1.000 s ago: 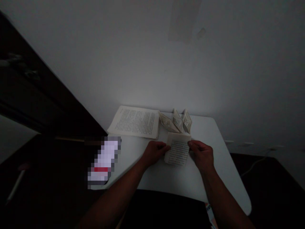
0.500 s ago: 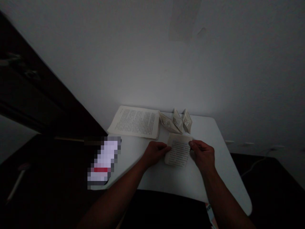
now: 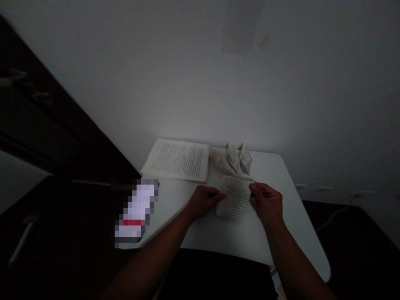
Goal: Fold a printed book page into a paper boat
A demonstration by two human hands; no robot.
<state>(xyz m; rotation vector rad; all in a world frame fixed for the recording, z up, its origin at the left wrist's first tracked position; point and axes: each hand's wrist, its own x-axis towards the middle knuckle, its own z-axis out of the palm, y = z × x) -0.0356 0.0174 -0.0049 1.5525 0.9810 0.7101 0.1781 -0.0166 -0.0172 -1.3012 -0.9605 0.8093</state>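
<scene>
A printed sheet of paper, roughly square and seemingly folded, is held between my two hands over the white table. My left hand pinches its left edge between thumb and fingers. At its upper right corner my right hand grips the paper, fingers curled. Just beyond the sheet stand three folded paper boats, made of the same kind of printed page. To their left lies a stack of loose printed pages, touching or nearly touching the nearest boat.
The white table stands against a pale wall. A pixelated phone-like object lies at its left edge. A dark door is at the left. A cable runs along the floor at right.
The paper has tilted slightly, its upper right corner shifting a little to the right and down with my right hand. My left hand has barely moved.
</scene>
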